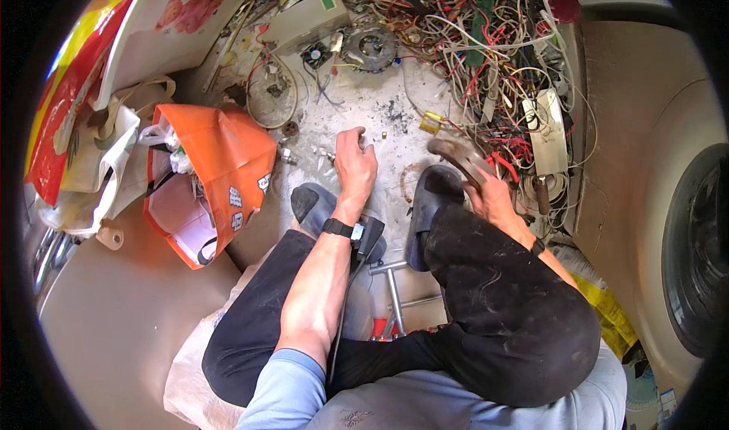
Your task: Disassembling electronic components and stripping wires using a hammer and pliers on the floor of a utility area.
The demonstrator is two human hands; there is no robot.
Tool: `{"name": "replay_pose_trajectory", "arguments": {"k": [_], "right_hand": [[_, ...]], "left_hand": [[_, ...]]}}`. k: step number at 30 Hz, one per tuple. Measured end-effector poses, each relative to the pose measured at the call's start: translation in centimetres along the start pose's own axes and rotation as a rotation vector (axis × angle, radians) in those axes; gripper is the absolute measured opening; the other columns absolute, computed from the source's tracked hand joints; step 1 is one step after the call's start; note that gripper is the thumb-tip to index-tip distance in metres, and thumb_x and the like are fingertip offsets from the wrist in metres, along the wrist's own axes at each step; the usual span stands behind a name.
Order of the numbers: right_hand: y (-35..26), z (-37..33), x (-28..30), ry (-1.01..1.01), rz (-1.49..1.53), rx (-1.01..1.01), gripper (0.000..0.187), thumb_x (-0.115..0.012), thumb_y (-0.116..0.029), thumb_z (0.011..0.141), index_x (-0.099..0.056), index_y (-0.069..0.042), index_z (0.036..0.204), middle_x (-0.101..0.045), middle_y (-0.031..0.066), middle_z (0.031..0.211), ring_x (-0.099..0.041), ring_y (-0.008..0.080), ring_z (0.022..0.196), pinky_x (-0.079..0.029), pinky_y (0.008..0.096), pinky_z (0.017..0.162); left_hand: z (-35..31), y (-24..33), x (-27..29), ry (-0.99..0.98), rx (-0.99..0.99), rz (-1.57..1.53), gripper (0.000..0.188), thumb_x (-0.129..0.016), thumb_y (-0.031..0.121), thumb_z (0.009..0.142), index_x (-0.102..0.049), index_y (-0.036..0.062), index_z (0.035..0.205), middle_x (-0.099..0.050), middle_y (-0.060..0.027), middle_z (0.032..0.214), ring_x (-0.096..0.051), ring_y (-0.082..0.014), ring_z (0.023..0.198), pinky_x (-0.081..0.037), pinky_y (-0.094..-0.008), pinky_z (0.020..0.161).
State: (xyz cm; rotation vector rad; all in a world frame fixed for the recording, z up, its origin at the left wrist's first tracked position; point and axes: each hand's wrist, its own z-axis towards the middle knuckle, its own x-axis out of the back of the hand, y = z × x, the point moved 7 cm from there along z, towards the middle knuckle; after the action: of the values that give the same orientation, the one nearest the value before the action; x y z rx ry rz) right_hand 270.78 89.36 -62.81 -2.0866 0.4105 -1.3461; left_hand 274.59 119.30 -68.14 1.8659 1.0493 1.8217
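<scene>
My left hand (355, 167) hovers low over the dusty floor, fingers bent and the thumb apart from the index finger. Nothing shows between them, though the other fingertips are partly hidden. Just right of it lies a tiny yellowish piece (384, 135); a small metal fitting (288, 156) is to its left. My right hand (497, 206) is closed around a worn, dark brown tool with a curved end (458, 156), whose exact kind I cannot make out. The tool points left, over the floor beyond my right shoe (436, 191). Near its tip sits a yellow-wrapped block (431, 121).
Tangled wires (486, 73) pile up at the far right. An orange bag (220, 172) stands at left. At the back are a grey metal case (310, 21), a small fan (315, 55) and a round metal part (371, 49). A large beige appliance (630, 126) flanks my right.
</scene>
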Motion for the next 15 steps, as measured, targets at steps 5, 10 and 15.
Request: {"name": "replay_pose_trajectory", "arguments": {"k": [5, 10, 15], "right_hand": [[-2.9, 4.7, -4.0, -0.086, 0.008, -0.042, 0.027, -0.072, -0.016, 0.093, -0.057, -0.002, 0.110, -0.066, 0.0272, 0.089, -0.065, 0.0495, 0.083, -0.052, 0.0541, 0.070], [-4.2, 6.7, -5.4, -0.071, 0.072, 0.135, 0.022, -0.064, -0.014, 0.093, -0.056, -0.002, 0.109, -0.067, 0.0276, 0.089, -0.065, 0.0510, 0.086, -0.052, 0.0572, 0.074], [-2.5, 7.1, -5.9, -0.149, -0.090, 0.037, 0.029, -0.064, -0.008, 0.096, -0.054, -0.005, 0.123, -0.065, 0.0281, 0.091, -0.063, 0.0522, 0.084, -0.051, 0.0552, 0.067]], "left_hand": [[-0.8, -1.4, 0.0, -0.012, 0.078, -0.038, 0.034, -0.070, -0.003, 0.078, -0.067, 0.0006, 0.112, -0.063, -0.0197, 0.104, -0.064, -0.0336, 0.082, -0.053, -0.0434, 0.079], [-1.2, -1.2, -0.4, -0.052, 0.114, -0.061, 0.033, -0.066, -0.004, 0.078, -0.067, -0.0020, 0.111, -0.063, -0.0208, 0.100, -0.063, -0.0350, 0.085, -0.052, -0.0441, 0.080], [-1.7, -0.6, -0.8, -0.036, 0.080, -0.111, 0.033, -0.063, -0.005, 0.080, -0.066, -0.0025, 0.113, -0.062, -0.0219, 0.101, -0.062, -0.0368, 0.088, -0.051, -0.0463, 0.081]]}}
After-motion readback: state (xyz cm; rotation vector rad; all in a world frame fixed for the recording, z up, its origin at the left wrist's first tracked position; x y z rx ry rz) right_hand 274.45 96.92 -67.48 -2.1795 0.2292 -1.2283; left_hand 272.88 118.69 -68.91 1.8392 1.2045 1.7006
